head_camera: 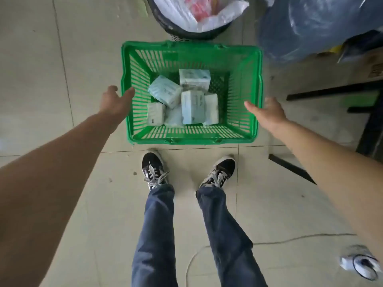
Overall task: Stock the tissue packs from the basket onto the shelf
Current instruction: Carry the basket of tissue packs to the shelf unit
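Observation:
A green plastic basket (244, 129) stands on the tiled floor in front of my feet. Several pale blue and white tissue packs (192, 106) lie jumbled on its bottom. My left hand (115, 101) hovers at the basket's left rim, fingers spread, holding nothing. My right hand (267, 112) hovers over the right rim, also spread and empty. Neither hand touches a pack. The shelf's dark metal frame (369, 129) shows at the right edge.
A black bin with a white plastic liner (194, 17) stands just beyond the basket. A large blue plastic bag (306, 27) fills the upper right. A thin cord (290, 239) runs across the floor to a white object (360, 264) at lower right.

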A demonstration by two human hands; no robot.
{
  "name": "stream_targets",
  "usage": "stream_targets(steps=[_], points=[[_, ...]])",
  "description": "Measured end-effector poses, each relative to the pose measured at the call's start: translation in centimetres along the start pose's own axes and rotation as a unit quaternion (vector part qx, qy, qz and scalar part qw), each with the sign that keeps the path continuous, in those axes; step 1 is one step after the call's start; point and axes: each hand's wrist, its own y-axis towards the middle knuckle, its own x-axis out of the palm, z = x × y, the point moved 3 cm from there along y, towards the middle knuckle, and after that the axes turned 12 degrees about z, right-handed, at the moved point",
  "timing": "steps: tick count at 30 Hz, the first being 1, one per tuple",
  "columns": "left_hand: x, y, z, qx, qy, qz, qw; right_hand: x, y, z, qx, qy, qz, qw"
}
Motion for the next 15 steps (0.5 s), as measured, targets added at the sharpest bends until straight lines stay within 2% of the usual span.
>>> stream_targets(steps=[2, 5, 8, 12, 15], points=[[1.4, 2.0, -0.2, -0.003, -0.005, 0.046, 0.999, 2.0, 2.1, 0.6, 0.034, 0.030, 0.035, 0.998], [4.3, 3.7, -0.6, -0.012, -0.037, 0.057, 0.998, 5.0, 4.7, 1.8, 0.081, 0.064, 0.050, 0.993], [6.0, 4.0, -1.5, -0.002, -0.012, 0.108, 0.994, 6.3, 6.0, 3.1, 0.112, 0.083, 0.068, 0.988], [5.9, 3.8, -2.9, 0.014, 0.021, 0.170, 0.985, 6.1, 7.0, 4.9, 0.088, 0.071, 0.084, 0.990], [5.2, 3.2, -3.7, 0.022, 0.035, 0.181, 0.983, 5.1, 6.7, 5.7, 0.076, 0.057, 0.074, 0.993]])
